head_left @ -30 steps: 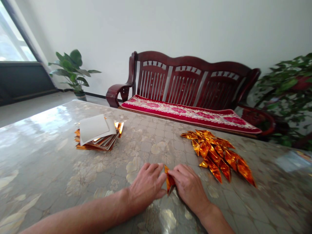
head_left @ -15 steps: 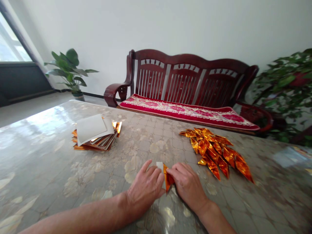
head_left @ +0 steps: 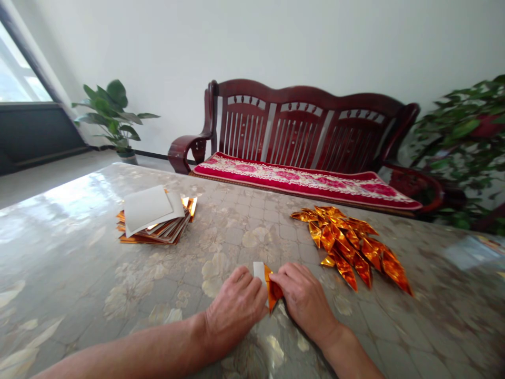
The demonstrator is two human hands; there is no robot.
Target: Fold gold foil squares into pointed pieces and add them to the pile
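Note:
A small piece of gold foil paper (head_left: 270,287), white on its back, lies on the table between my two hands. My left hand (head_left: 236,308) is curled, its fingers pressing the paper's left side. My right hand (head_left: 305,299) pinches the paper's right side with bent fingers. To the right lies a pile of several folded gold foil pieces (head_left: 351,247). A stack of flat foil sheets (head_left: 153,218), white side up on top, sits at the left.
The table (head_left: 79,273) has a glossy floral cover. Behind it stands a dark red wooden bench (head_left: 303,131) with a red cushion. A potted plant (head_left: 112,113) stands at the back left, and leafy plants (head_left: 465,147) at the right.
The paper's white flap has come up on the left side, and my left fingers have curled in over it. The view shifted slightly.

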